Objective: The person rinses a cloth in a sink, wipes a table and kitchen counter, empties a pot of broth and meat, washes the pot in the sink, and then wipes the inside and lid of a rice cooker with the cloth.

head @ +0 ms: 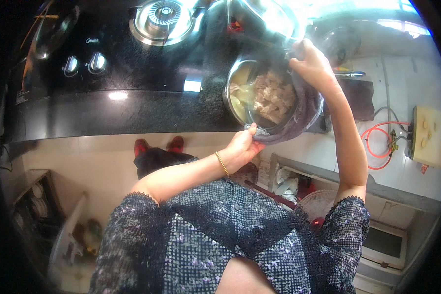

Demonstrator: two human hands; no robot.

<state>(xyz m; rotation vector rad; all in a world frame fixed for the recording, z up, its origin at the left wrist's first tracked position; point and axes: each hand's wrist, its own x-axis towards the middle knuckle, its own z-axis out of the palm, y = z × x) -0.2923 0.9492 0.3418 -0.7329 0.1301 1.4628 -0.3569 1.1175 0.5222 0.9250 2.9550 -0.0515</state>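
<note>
Pale cooked meat pieces [273,97] lie in a round pot whose right side is wrapped in a grey cloth [308,114]. Yellowish liquid [239,104] shows at the left, inside a shiny metal rim [228,90]; whether this belongs to the same pot or to a second vessel I cannot tell. At the front edge, my left hand [242,147] grips the cloth-covered rim with its thumb on top. My right hand [312,66] clasps the cloth at the far right edge. Steam or glare blurs the area above the meat.
A gas burner [165,18] and two control knobs [97,63] are on the black Midea hob at left. Behind the pot stands a clear glass-like item [275,18]. A red hose [367,136] loops at right near a yellowish board [428,136]. Below is a fan [318,205].
</note>
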